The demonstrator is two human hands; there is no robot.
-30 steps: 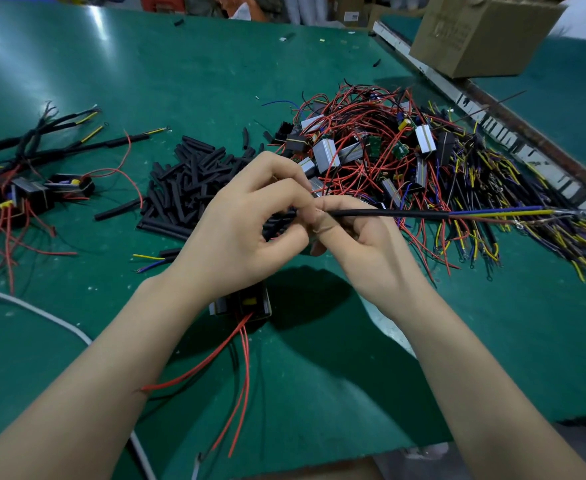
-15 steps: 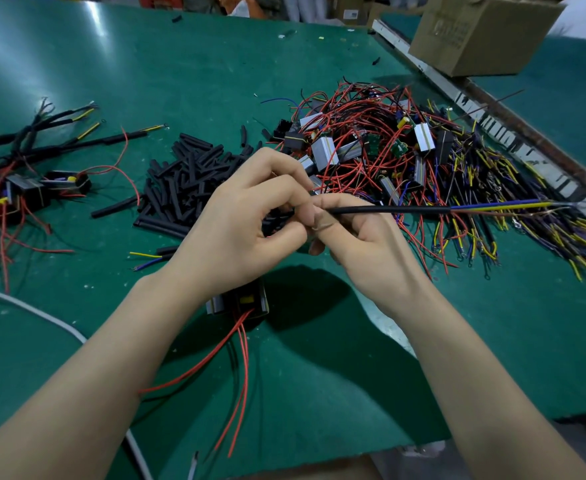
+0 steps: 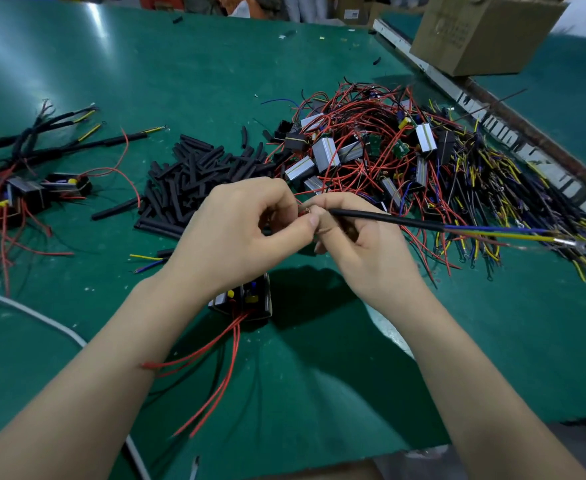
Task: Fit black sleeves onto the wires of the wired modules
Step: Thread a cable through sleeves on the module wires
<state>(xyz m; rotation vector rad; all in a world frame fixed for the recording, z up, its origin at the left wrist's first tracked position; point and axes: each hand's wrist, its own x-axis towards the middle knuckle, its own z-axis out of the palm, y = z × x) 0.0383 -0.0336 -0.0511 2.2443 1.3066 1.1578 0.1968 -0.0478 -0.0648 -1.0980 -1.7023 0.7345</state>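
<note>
Both hands meet above the green surface (image 3: 492,341), left hand (image 3: 236,237) and right hand (image 3: 364,251) pinching a black sleeve (image 3: 388,219) on wires, module (image 3: 246,299) below, sleeve pile (image 3: 194,174) left, wired heap (image 3: 388,150) right, bare surface near the front edge.

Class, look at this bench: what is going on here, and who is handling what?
A person is fitting a black sleeve over a module's wires. The right hand holds the sleeve, with blue and yellow wires sticking out of its far end, while the left hand pinches at its near end. A pile of loose sleeves and a heap of unsleeved modules lie behind on the green table.
</note>
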